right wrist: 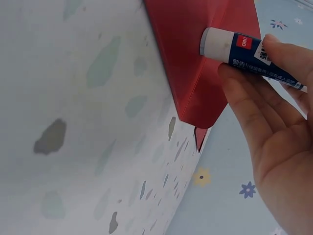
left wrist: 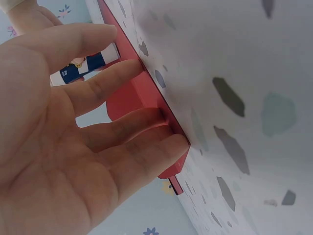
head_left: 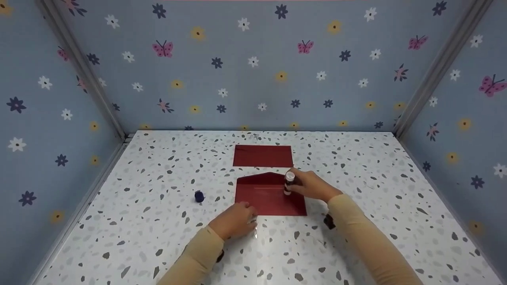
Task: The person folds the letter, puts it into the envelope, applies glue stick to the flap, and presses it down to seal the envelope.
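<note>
A red paper envelope (head_left: pixel 269 202) lies on the table, its pointed flap (head_left: pixel 263 179) lifted at the far side. My right hand (head_left: pixel 311 184) grips a blue-and-white glue stick (right wrist: pixel 244 49) between thumb and fingers. The stick's lower end meets the envelope's right part near the flap fold; whether it presses on the paper I cannot tell. At the envelope's near left corner rests my left hand (head_left: pixel 235 221), its fingers (left wrist: pixel 132 120) spread and touching the near edge, with nothing held.
A dark blue cap (head_left: pixel 199 196) stands to the left of the envelope. Beyond the flap lies a flat red rectangular piece (head_left: pixel 263 156). Floral panels (head_left: pixel 253 79) rise around the speckled white table (head_left: pixel 158 190) at the back and both sides.
</note>
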The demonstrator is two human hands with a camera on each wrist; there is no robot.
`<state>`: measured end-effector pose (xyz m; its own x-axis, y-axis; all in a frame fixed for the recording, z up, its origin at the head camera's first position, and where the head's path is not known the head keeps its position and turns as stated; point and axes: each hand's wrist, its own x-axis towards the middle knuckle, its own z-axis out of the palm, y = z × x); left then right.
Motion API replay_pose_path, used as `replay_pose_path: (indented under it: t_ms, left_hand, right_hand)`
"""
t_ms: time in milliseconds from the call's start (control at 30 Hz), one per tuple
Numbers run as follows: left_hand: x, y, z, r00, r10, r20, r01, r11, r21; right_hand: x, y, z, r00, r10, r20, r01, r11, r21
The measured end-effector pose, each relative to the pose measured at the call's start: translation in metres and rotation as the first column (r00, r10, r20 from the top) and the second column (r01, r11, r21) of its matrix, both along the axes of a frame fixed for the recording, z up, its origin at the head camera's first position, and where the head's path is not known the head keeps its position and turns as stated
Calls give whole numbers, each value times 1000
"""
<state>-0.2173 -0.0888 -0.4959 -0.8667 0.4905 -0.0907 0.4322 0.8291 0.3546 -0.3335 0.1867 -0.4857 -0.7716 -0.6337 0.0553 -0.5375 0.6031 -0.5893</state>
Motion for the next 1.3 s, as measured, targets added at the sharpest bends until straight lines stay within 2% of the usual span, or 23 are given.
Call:
replay_pose_path:
  t_ms: [167,433,667,933,1100,1200,1300]
  left_hand:
    - [0,0,0,1000,-5,-9,5,1000,8]
    - [-1,0,1,1000,-5,-2,5,1000,19]
    - [0,-2,2,999,-25,-22,26,999,40]
    - [0,-1,3,1000,-24,-18,25,999,37]
    - [1,-2,1,1000,-19,-4,19,999,41]
    - [0,-1,-1,1000,-23,-10,23,999,40]
    - [-1,-1,-2,1000,-25,-17,25,999,35]
  right_hand:
    - [-1,6,1,998,-48,50,48,999,2]
    - [-2,20,-1,997,-54,53,55,998,-21]
    - [-1,33,-3,999,-38,21,39,998,-54]
    - [-1,49,-5,995,-62,84,71,992,-105]
    - [4,59,-9,991,-83,106,104,971,-215]
    - [8,63,-8,983,-129,128,161,947,-277]
    - [11,63,-4,976,-179,124,208,932,-298]
